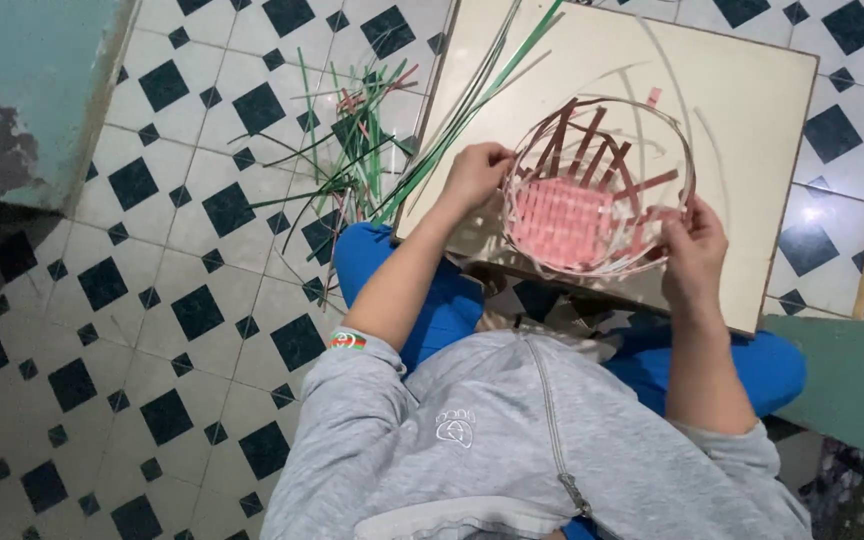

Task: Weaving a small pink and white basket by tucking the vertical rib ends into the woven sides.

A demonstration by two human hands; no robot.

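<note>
Basket [592, 190] on desk [752, 90], I see base woven, walls approx half up, uprights free at top. Left hand [474, 172] fingers pinch rim; right hand [694, 245] grips opposite rim. Spare strips [352, 150] on floor.

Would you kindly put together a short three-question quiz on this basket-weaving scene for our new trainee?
1. True or false: both hands grip the rim of the round, half-woven basket of pink and brown strips.
2. Where do the loose green strips lie? A) on the black-and-white tiled floor B) inside the basket C) on the person's grey sweatshirt
3. Fill in: the basket rests on a square, cream-coloured ____.

Key
1. True: the left hand holds the rim's left side, the right hand its right.
2. A
3. board
</note>
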